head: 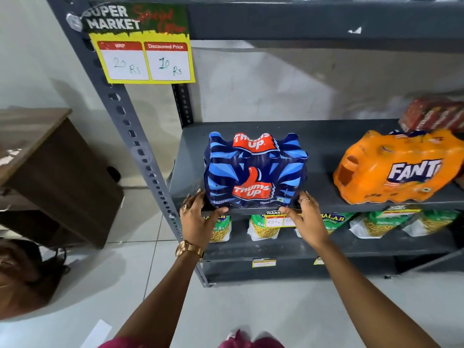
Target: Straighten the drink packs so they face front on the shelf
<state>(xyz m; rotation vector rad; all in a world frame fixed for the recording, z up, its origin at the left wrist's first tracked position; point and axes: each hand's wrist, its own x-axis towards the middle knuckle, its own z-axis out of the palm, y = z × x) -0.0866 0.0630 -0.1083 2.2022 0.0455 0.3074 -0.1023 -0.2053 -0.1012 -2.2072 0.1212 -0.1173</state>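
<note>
A blue Thums Up drink pack [254,170] stands at the front edge of the grey shelf [324,146], its logo facing me squarely. My left hand [197,219] grips its lower left corner, thumb under the front edge. My right hand [305,217] grips the lower right corner the same way. An orange Fanta pack [399,167] sits further right on the same shelf, turned at an angle with its left end toward me. A red pack [434,114] lies behind it at the far right, blurred.
A yellow price sign [143,43] hangs from the upper shelf at the left. Snack bags [265,226] line the shelf below. A grey perforated upright [136,144] frames the left side. A brown wooden desk [50,167] stands left on the tiled floor.
</note>
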